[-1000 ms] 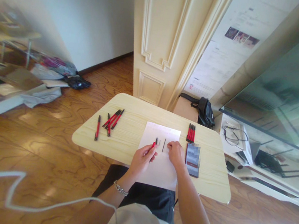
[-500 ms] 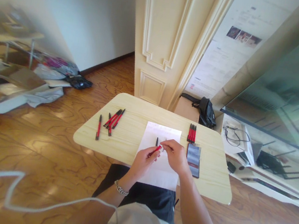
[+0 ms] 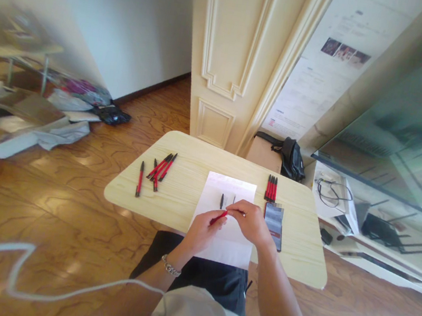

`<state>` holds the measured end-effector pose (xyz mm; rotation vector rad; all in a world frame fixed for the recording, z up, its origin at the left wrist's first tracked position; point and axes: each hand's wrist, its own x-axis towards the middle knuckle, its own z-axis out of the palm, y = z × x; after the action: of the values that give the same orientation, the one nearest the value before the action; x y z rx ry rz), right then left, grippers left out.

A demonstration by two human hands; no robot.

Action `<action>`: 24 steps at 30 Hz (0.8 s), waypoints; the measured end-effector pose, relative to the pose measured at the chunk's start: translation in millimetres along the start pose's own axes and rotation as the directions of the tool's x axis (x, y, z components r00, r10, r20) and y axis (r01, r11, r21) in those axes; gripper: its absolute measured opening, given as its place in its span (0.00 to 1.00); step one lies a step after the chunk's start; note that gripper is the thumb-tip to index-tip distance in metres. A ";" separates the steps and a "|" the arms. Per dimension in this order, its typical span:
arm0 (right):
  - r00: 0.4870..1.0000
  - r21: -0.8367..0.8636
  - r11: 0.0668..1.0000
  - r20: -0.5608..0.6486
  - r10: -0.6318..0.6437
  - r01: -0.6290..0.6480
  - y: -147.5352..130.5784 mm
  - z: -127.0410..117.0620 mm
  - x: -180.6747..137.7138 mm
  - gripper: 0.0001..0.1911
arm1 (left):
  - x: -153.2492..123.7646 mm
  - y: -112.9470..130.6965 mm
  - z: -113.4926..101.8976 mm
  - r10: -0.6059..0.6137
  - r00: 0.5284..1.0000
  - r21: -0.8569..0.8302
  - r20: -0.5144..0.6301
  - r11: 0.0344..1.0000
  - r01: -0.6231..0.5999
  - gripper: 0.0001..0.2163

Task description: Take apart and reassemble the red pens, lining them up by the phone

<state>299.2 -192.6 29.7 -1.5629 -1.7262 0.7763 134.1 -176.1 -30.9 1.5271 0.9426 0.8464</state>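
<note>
My left hand [image 3: 200,231] is closed around a red pen barrel [image 3: 218,218], which slants up to the right over the paper. The fingers of my right hand [image 3: 253,221] pinch together at the barrel's upper end; whether they grip the barrel or a tiny part there is hidden. Beneath both hands lies a white sheet of paper [image 3: 235,252]. On it, just beyond my fingers, are a black pen tip piece [image 3: 222,201] and a thin dark piece [image 3: 234,199], partly covered by my right hand.
Several red-and-black pens [image 3: 161,167] lie loosely on the left of the pale table [image 3: 192,149], one pen [image 3: 140,179] apart. At the right, several pens [image 3: 271,188] lie side by side above a phone [image 3: 272,226]. A white cable [image 3: 94,286] crosses my left arm.
My right fingers have come down slightly and closed in on the barrel's upper end. The barrel lies a bit lower and flatter. The loose pens and phone have stayed put.
</note>
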 end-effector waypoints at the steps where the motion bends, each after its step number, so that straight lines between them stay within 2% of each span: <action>1: 1.000 0.030 1.000 0.012 0.005 -0.005 4.5 0.8 1.0 0.09 | 0.1 -1.2 0.6 -0.010 1.000 -0.027 0.004 1.000 0.010 0.15; 3: 0.999 0.084 0.996 0.006 0.044 -0.044 17.0 3.3 4.4 0.11 | 0.1 -3.3 1.8 -0.030 0.999 -0.093 0.011 0.995 0.031 0.16; 5: 0.989 0.089 0.987 -0.054 0.136 -0.131 32.8 6.8 9.9 0.14 | 0.0 -4.8 2.5 -0.044 0.999 -0.149 0.008 0.988 0.045 0.17; 9: 0.935 -0.130 0.936 -0.189 0.301 -0.327 58.4 17.4 23.5 0.11 | 0.1 -7.5 2.3 -0.062 0.998 -0.208 -0.016 0.977 0.057 0.18; 14: 0.883 -0.372 0.801 -0.214 0.418 -0.469 64.2 34.1 38.7 0.15 | 1.0 -10.6 1.0 -0.050 0.998 -0.222 -0.043 0.974 0.040 0.17; 21: 0.848 -0.460 0.716 -0.214 0.485 -0.525 66.3 39.7 49.5 0.14 | 1.2 -9.8 -2.3 -0.047 0.995 -0.171 -0.084 0.985 0.033 0.18; 24: 0.858 -0.358 0.780 -0.225 0.461 -0.513 68.8 36.4 48.4 0.13 | 1.4 -11.0 -2.9 -0.051 0.995 -0.177 -0.080 0.984 0.036 0.18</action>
<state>308.2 -137.0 -42.6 -2.3585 -1.4566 0.5515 130.7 -172.7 -41.3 1.3238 0.9339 0.9432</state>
